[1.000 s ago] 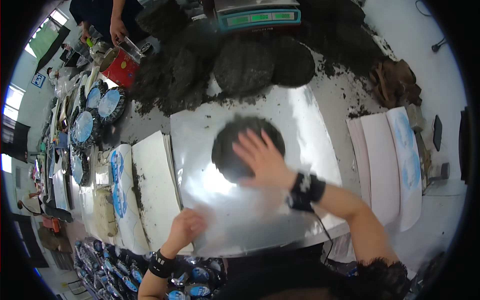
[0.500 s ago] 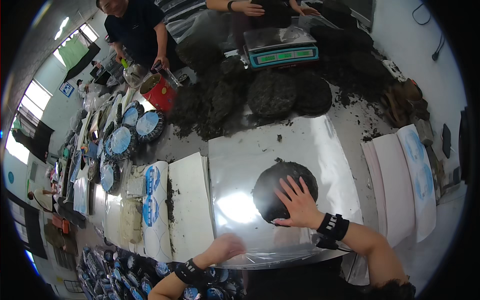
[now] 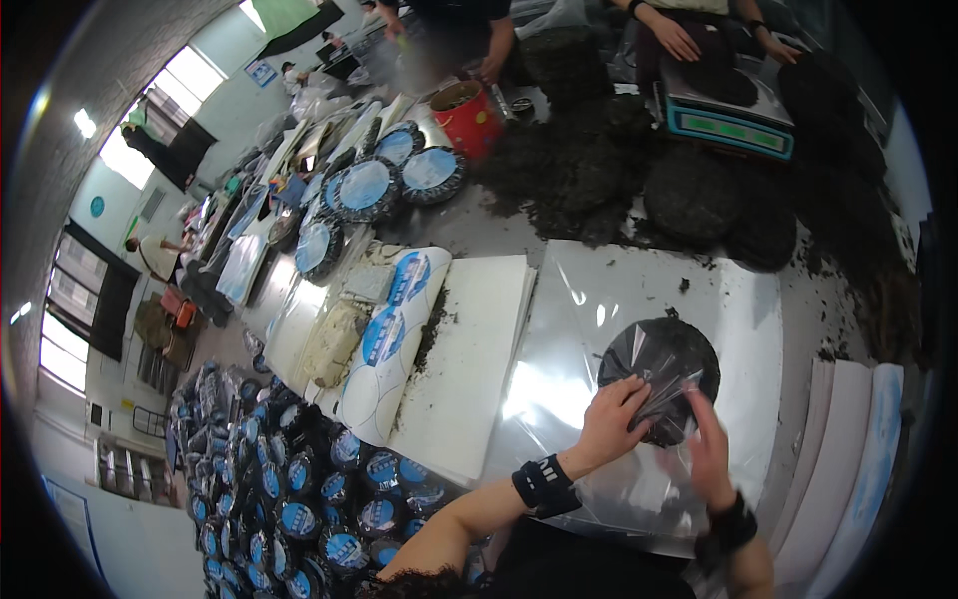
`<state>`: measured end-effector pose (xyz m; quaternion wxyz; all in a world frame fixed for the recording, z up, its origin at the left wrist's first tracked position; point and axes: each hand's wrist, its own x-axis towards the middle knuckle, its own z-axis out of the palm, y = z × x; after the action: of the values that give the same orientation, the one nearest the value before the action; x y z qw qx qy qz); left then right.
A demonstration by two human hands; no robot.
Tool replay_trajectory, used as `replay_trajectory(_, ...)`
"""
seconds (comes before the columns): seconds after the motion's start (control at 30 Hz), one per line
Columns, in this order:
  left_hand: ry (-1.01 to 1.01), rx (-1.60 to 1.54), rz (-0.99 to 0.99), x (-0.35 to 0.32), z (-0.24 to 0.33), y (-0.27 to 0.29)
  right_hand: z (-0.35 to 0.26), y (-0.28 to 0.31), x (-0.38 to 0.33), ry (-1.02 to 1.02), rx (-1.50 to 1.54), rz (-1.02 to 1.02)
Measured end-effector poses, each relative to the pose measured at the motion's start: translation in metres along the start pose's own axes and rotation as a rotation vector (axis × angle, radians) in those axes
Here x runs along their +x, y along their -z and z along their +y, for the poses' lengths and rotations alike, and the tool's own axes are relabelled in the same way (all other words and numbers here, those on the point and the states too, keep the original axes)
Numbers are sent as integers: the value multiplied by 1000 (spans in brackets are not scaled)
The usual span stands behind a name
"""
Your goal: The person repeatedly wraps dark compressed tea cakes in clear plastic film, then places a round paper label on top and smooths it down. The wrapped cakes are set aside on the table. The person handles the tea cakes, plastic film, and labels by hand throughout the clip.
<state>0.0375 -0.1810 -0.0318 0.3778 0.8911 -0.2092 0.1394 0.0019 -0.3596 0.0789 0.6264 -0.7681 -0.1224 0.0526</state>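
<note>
A dark, round, flat cake of pressed material [image 3: 654, 344] lies on a stack of shiny clear plastic film [image 3: 569, 290] at the table's front edge. Part of the film is gathered in creases over the cake's near side. My left hand [image 3: 611, 419] is closed there, its fingers pinching the creased film against the cake. At the cake's near right edge is my right hand [image 3: 711, 454], smeared by motion; whether its fingers grip the film cannot be made out. Both wrists wear black bands.
Left of the film are white sheets [image 3: 464, 349] and printed blue-white wrappers [image 3: 384, 344]. Several wrapped discs [image 3: 299, 519] are piled lower left. Beyond stand a red bucket [image 3: 467, 125], dark loose material [image 3: 574, 165] and a scale [image 3: 723, 125]. Two people work across the table.
My left hand has come up from the film's near edge to the cake, where film is now gathered. My right hand has lifted off the cake's top. The view has swung left.
</note>
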Motion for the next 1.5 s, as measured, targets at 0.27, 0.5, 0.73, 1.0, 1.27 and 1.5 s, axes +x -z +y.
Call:
replay_trajectory(0.27, 18, -30, -58, 2, 4, 11, 101, 6, -54, 18, -1068, 376)
replay_trajectory(0.5, 104, -27, -184, 22, 6, 24, 134, 19, -5, -132, -542, -57)
replay_trajectory(0.73, -76, 84, -190, 43, -6, 28, 77, 35, 22, -144, -362, 99)
replay_trajectory(1.0, -140, 5, -410, 56, -21, 28, 100, 33, 58, 282, -647, 71)
replay_trajectory(1.27, -43, 15, -277, 60, -15, 4, 110, 27, 65, 230, -232, 308)
replay_trajectory(1.5, -280, -200, -198, 63, -22, -2, 130, 8, 74, 365, -463, 228)
